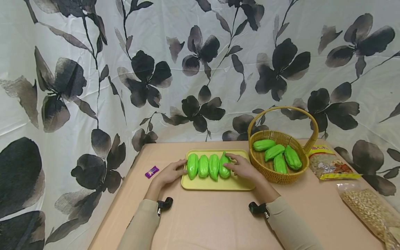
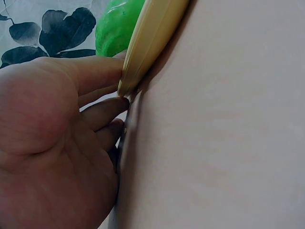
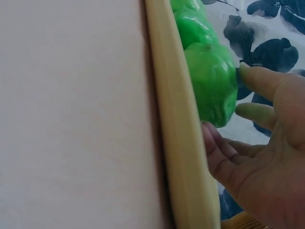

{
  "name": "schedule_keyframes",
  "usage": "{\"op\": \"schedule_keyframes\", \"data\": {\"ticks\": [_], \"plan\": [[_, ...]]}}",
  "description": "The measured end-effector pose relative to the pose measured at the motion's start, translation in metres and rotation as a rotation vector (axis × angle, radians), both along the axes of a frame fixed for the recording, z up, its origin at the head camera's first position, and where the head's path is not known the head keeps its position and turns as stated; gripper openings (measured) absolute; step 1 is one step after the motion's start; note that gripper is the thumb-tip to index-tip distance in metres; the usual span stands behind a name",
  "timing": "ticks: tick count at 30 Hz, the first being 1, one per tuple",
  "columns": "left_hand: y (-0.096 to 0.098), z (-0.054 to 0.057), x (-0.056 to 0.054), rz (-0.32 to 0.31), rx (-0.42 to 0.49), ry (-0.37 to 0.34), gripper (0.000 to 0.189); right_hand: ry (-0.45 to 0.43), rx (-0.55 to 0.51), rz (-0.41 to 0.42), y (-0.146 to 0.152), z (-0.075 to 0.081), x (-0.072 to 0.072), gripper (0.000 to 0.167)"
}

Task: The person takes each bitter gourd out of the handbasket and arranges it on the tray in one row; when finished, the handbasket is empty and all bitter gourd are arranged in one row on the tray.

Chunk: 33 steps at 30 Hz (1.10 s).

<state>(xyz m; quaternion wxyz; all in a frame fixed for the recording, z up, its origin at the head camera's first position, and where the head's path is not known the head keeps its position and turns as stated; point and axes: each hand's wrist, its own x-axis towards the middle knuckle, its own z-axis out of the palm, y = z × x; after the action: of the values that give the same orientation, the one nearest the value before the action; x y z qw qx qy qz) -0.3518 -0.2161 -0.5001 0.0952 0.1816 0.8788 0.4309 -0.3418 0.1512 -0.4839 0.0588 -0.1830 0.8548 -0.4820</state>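
The tray [image 1: 203, 186] lies on the counter [image 1: 200, 222] at the middle of the head view, with four green gourds [image 1: 192, 166] side by side in it. The left hand [image 1: 167, 174] is at the tray's left edge, its thumb and fingers loosely extended and apart. The right hand [image 1: 245, 168] is at the tray's right end, its fingers spread around the last gourd rather than clamped on it.

The left wrist view shows what the head view hides: the thumb reaches the rim at the top, while other fingertips sit low beside the tray's outer wall. Only one gourd shows there, at the top. In the right wrist view three gourds line up at upper right, and two fingertips rest at the rim below the nearest one.

Only the head view takes in the candy [image 1: 151, 172] left of the tray, the yellow bag [image 1: 332, 166] at right and the clear bag [image 1: 367, 208] at lower right. The basket [image 1: 265, 173], right of the tray, holds four more gourds; the right wrist view catches just its edge, at bottom.
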Motion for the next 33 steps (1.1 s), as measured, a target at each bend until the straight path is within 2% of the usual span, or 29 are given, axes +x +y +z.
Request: {"op": "schedule_keyframes", "data": {"ticks": [2, 6, 10, 16, 19, 25, 33], "plan": [[0.0, 0.001, 0.0, 0.001, -0.001, -0.002, 0.063, 0.023, 0.024, -0.005, 0.001, 0.003, 0.001, 0.066], [0.0, 0.001, 0.0, 0.003, -0.001, -0.008, 0.063, 0.155, 0.14, -0.045, 0.003, 0.012, 0.004, 0.064], [0.0, 0.001, 0.0, 0.007, -0.001, -0.011, 0.063, 0.265, 0.229, -0.097, 0.006, 0.03, 0.009, 0.062], [-0.001, -0.001, 0.0, 0.01, 0.01, -0.018, 0.063, 0.292, 0.167, -0.108, 0.018, 0.072, 0.026, 0.059], [0.0, -0.001, 0.0, 0.007, 0.011, -0.015, 0.063, 0.319, 0.149, -0.133, 0.03, 0.087, 0.032, 0.057], [0.0, -0.003, -0.001, 0.004, 0.009, -0.015, 0.063, 0.317, 0.149, -0.199, 0.059, 0.098, 0.037, 0.059], [-0.001, -0.003, -0.002, 0.003, 0.0, -0.004, 0.063, 0.254, 0.187, -0.187, 0.096, 0.099, 0.038, 0.066]]}}
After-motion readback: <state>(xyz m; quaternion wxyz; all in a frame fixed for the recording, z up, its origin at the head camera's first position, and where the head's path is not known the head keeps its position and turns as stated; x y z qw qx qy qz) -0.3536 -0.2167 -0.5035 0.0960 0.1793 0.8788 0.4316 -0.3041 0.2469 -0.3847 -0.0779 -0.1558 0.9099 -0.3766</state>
